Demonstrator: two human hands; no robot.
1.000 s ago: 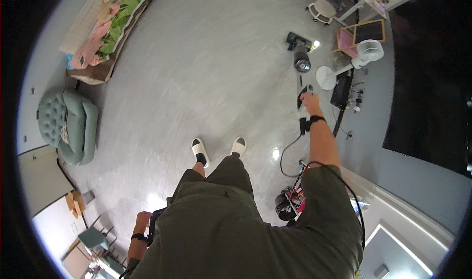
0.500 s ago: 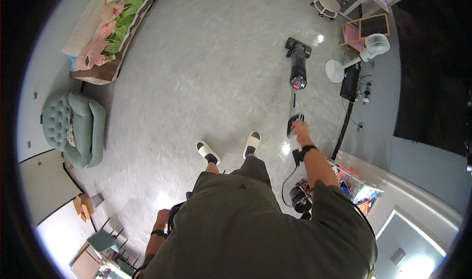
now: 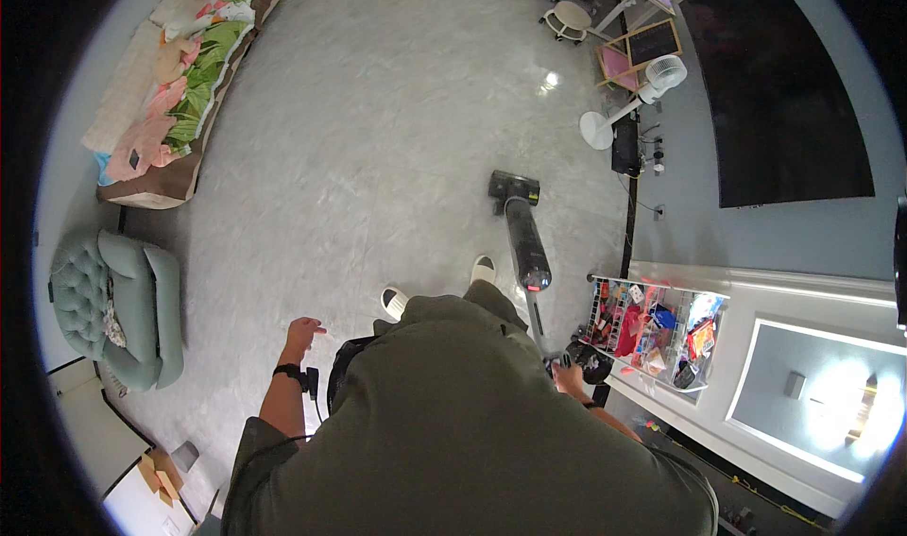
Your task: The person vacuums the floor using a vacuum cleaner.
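My right hand is closed around the handle of a black upright vacuum cleaner, close to my right side. The vacuum's thin grey shaft runs forward from my grip to the thick dark body. Its wide floor head rests flat on the grey floor, ahead and a little to the right of my feet. Out to my left, my left hand hangs free with its fingers apart, holding nothing.
A wire rack full of small goods stands by the right wall. Farther up that side are a white fan and a round stool. A green armchair and a bed line the left side.
My right hand has drawn the vacuum back toward me, and its head now sits nearer my feet. My left hand has swung forward, away from my hip. The view has turned slightly.
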